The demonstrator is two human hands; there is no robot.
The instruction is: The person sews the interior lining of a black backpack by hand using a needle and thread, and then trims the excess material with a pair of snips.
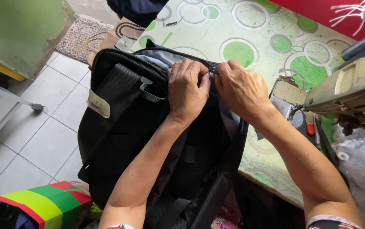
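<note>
My left hand [186, 91] lies over the upper edge of the black backpack [148, 140], fingers curled down and closed on the fabric just beside the zip line. My right hand [242, 89] sits right next to it, knuckles almost touching the left, its fingertips pinched shut on a small metal piece at the bag's rim — it looks like the zipper pull [213, 69], though it is too small to be sure. Both grips are tight, with nothing else in either hand.

The backpack hangs half off the table edge, its top resting on the green-patterned tablecloth [250, 38] and its body drooping toward my lap and the white tiled floor [42, 140]. The pale grey lining [157, 59] shows at the open mouth, just beyond my left fingers. A cream tag [98, 104] sticks to the bag's left side, and a grab handle [150, 93] sits just left of my left wrist.

To my right stands an old sewing machine [352, 89], well clear of my hands, with crumpled clear plastic [360, 157] below it. Down at the lower left lies a striped bag [46, 203] in red, green and yellow — and a woven mat [80, 38] lies on the floor beyond the table.
</note>
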